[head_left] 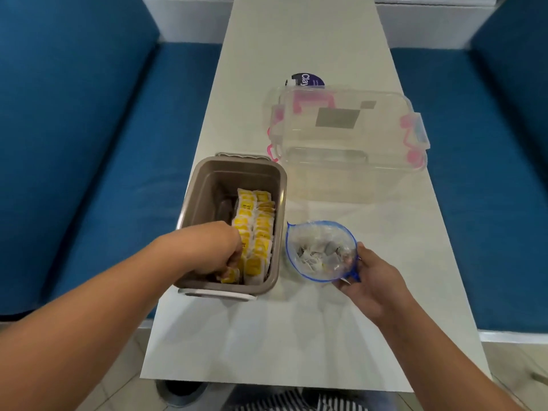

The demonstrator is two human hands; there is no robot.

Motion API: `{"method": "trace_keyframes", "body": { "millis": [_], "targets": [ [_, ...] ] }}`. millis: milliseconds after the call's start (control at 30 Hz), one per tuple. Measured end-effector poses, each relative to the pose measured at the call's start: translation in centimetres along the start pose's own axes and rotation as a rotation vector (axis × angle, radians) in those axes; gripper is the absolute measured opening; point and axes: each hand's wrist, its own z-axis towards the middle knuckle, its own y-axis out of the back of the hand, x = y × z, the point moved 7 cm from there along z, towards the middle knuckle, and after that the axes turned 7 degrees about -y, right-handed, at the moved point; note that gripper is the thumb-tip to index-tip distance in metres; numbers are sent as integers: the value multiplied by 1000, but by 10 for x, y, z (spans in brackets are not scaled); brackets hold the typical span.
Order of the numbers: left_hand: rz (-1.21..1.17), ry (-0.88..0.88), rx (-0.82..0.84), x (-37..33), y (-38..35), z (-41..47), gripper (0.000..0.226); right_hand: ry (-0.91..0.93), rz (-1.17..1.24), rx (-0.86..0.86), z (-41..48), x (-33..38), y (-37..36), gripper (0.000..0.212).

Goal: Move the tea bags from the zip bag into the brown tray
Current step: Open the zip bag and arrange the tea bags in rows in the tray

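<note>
Left hand: left hand (221,250), lower centre of frame, is reached into the brown tray (214,185); fingers are curled on a yellow tea bag (230,275) at the tray's near end.
Right hand: right hand (370,280), lower right of centre, pinches the near rim of the zip bag (321,232); the mouth is held open.
Task things: tea bags (255,229) are stood in rows along the tray's right side; loose tea bags (320,255) are seen in the zip bag, number cannot be told.
Step judged: one bag is being seated in the row.
Done well: the bag is best stood on edge, pressed against the row, released only once seated; the zip bag is best held upright.
Around: clear box (347,149) with pink clips, upper right, near the tray; dark round tub (305,80) behind it; blue seats (89,143) beside the white worktop (296,336).
In the way: only the tray's near wall and the tight row.
</note>
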Motion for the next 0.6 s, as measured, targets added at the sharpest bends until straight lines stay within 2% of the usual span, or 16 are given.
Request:
{"method": "trace_keyframes", "body": {
  "millis": [133,267,600],
  "targets": [
    [-16,33,14,3,-2,10,19,-6,-16,0,1,0,1,27],
    [-55,85,-41,6,4,18,19,-9,-22,19,1,2,-1,24],
    [-98,101,-2,6,-3,20,18,-24,-51,34,3,4,-4,34]
  ]
}}
